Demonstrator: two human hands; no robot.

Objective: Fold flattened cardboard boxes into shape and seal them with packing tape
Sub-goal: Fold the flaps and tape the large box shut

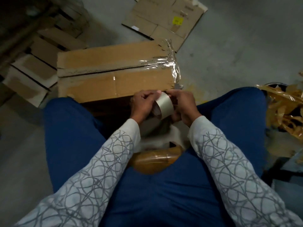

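A folded cardboard box point(101, 74) stands on the floor just past my knees, its top flaps meeting at a centre seam with crinkled clear tape along the right end. Both hands hold a pale roll of packing tape point(164, 106) over the box's near edge. My left hand point(143, 104) grips the roll from the left, its fingers curled over the top. My right hand point(183, 106) grips it from the right, fingertips at the roll's upper edge. A second, brown roll of tape point(155, 161) lies in my lap between my thighs.
A flattened cardboard box point(165, 20) with a yellow label lies on the grey floor behind. Several flat cartons point(44, 51) are stacked at the left. A heap of crumpled brown tape point(285, 108) sits at the right, beside a dark frame.
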